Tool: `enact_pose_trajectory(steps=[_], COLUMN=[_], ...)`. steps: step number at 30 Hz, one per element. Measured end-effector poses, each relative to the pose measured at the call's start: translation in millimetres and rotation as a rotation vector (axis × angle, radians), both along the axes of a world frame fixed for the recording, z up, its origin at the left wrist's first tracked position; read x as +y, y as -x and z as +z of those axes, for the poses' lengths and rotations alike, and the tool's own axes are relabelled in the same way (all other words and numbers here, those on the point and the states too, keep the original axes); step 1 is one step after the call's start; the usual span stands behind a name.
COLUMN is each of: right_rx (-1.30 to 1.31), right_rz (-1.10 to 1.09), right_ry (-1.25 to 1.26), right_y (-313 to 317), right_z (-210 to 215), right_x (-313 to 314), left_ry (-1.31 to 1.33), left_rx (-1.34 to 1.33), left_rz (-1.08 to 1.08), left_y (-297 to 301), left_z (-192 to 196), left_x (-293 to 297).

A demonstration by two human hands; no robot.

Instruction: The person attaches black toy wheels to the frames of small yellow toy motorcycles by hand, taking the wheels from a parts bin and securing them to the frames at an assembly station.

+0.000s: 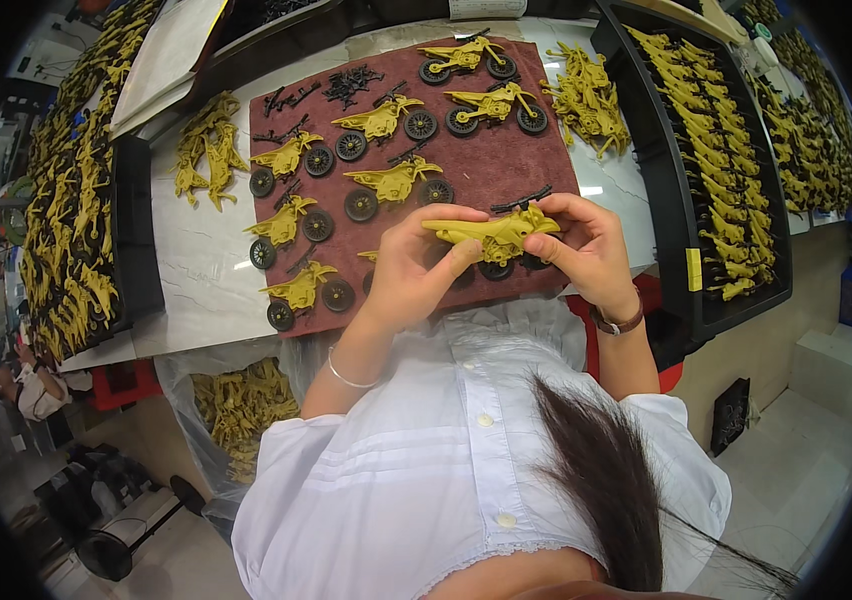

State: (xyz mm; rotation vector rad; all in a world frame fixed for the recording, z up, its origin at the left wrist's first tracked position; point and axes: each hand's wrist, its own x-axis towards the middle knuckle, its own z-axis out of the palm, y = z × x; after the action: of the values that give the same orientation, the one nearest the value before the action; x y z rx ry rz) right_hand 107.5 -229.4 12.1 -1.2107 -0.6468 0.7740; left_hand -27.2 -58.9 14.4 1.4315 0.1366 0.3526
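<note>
Overhead, both hands (506, 255) on yellow toy motorbike (491, 232)

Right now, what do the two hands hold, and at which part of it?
Both hands hold one yellow toy motorcycle body. The left hand pinches its left end, with the thumb under it, and the right hand holds its right end, near the black handlebar.

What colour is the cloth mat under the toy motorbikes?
Dark maroon cloth mat, seen best in the head view.
</note>
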Motion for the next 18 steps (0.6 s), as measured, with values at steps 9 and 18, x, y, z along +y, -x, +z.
enact_pose_trajectory(steps=[9,18], right_rx=[0.383,0.169], right_rz=[-0.199,-0.092], right_ry=[-0.185,-0.055], right_y=[13.2,13.6], right_z=[-5.1,-1.9], right_x=[15.6,7.9], left_ry=[0.506,0.341], left_rx=[0.044,0.137], left_rz=[-0.042,0.035], left_y=[-5.7,-1.2], left_z=[-7.9,-3.9], left_x=[0.9,-7.3])
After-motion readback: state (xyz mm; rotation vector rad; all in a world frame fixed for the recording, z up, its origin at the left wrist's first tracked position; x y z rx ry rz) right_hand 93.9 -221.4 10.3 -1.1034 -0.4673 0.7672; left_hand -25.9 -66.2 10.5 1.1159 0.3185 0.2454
